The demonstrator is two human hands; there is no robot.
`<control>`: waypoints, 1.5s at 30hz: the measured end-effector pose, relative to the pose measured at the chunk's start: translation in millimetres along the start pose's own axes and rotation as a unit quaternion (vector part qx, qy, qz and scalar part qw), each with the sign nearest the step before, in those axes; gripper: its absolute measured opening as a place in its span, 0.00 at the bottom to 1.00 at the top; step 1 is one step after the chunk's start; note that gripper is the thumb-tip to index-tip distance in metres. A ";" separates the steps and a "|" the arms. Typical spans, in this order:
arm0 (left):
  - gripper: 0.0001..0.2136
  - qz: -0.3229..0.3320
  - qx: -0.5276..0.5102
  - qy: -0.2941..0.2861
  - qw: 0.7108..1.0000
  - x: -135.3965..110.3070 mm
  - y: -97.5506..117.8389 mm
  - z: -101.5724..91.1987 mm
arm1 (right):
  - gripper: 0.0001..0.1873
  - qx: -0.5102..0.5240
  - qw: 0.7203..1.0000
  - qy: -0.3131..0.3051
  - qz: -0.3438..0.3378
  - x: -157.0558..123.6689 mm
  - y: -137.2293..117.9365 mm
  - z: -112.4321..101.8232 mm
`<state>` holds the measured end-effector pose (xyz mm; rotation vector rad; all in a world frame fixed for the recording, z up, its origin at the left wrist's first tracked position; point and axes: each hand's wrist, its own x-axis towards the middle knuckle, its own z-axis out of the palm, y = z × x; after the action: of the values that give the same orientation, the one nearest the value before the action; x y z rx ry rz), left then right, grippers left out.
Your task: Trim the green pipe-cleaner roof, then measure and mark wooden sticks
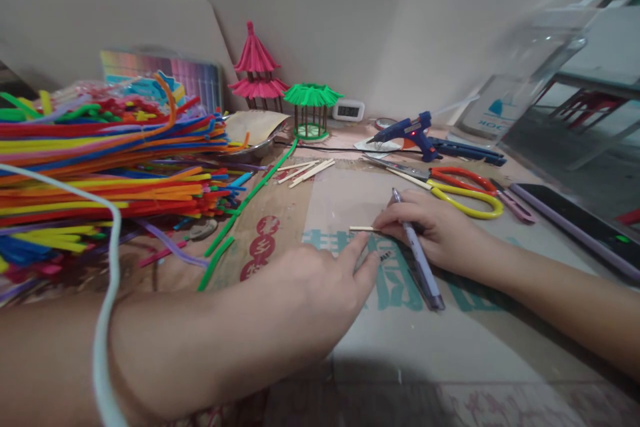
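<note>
A short, thin wooden stick (364, 229) lies on the cardboard between my hands. My right hand (430, 223) has its fingers closed at the stick's right end. A purple pen (419, 253) runs slantwise through the same hand, its lower end towards me. My left hand (320, 287) rests palm down, with two fingers stretched out towards the stick; the index fingertip is at or just under it, and I cannot tell whether it presses. The other left fingers are hidden beneath the hand.
Bundles of coloured pipe cleaners (100, 147) fill the left. Behind stand a green-roofed model pavilion (313, 110) and a pink-roofed tower (255, 67). Loose sticks (310, 172), a blue glue gun (407, 133), scissors (465, 193) and a phone (580, 220) lie around. A pale cable (113, 260) crosses my left forearm.
</note>
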<state>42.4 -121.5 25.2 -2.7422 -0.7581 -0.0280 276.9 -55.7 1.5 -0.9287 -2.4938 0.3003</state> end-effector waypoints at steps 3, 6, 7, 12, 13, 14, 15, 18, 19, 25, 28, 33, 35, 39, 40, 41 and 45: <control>0.24 0.003 0.000 -0.013 1.000 0.9 -0.5 -1.4 | 0.08 -0.002 1.000 0.001 -0.008 0.2 0.4 -0.2; 0.25 0.008 0.013 -0.007 1.000 0.9 -0.6 -2.2 | 0.08 -0.004 1.000 0.001 -0.013 0.5 0.6 -0.2; 0.25 0.007 0.016 -0.007 1.000 0.6 -0.5 -2.1 | 0.08 -0.004 1.000 0.001 -0.014 0.6 0.7 -0.1; 0.25 0.003 0.035 0.008 0.999 -0.9 0.7 2.4 | 0.08 0.000 1.000 -0.002 -0.013 0.7 0.6 0.0; 0.26 0.005 0.042 0.009 0.999 -1.0 0.9 3.5 | 0.08 0.000 1.000 -0.003 -0.012 0.7 0.6 -0.1; 0.26 0.007 0.046 0.010 0.999 -0.9 0.9 4.2 | 0.08 0.000 1.000 -0.004 -0.010 0.7 0.6 -0.2; 0.26 0.006 0.049 0.011 0.999 -0.8 0.9 4.6 | 0.08 0.000 1.000 -0.005 -0.009 0.7 0.6 -0.3; 0.27 0.004 0.051 0.014 0.999 -0.6 0.5 4.2 | 0.08 0.002 1.000 -0.006 -0.007 0.9 0.6 -0.5; 0.27 0.003 0.049 0.019 0.999 -0.6 0.4 3.7 | 0.08 0.003 1.000 -0.007 -0.007 1.1 0.6 -0.5; 0.26 -0.003 0.026 0.007 1.000 -0.2 0.6 1.8 | 0.08 0.017 1.000 -0.008 -0.011 1.5 0.5 -0.7; 0.27 0.001 0.019 -0.010 1.000 -1.0 1.0 3.0 | 0.08 0.012 1.000 -0.005 -0.011 1.2 1.2 -0.2; 0.31 -0.033 -0.029 -0.015 0.999 -5.3 0.6 8.7 | 0.08 0.000 1.000 0.002 -0.015 0.9 2.7 1.2; 0.31 -0.038 -0.040 -0.015 0.998 -6.0 0.5 9.2 | 0.08 0.005 1.000 0.004 -0.017 0.8 3.4 1.6; 0.28 -0.026 -0.030 -0.024 0.999 -4.8 0.7 6.8 | 0.08 0.009 1.000 0.001 -0.016 0.4 4.7 2.3; 0.27 -0.022 -0.027 -0.025 0.999 -4.6 0.7 6.5 | 0.08 0.009 1.000 0.000 -0.017 0.2 4.8 2.4; 0.27 -0.022 -0.026 -0.026 0.999 -4.7 0.6 6.6 | 0.07 0.009 1.000 0.000 -0.017 0.1 5.0 2.5; 0.30 -0.031 -0.026 -0.032 0.999 -6.1 -0.4 8.8 | 0.08 0.011 1.000 -0.001 -0.013 0.0 4.9 2.8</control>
<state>36.4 -121.7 16.3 -2.7794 -0.8705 0.0273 278.2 -52.2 -2.6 -0.8860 -2.4978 0.3201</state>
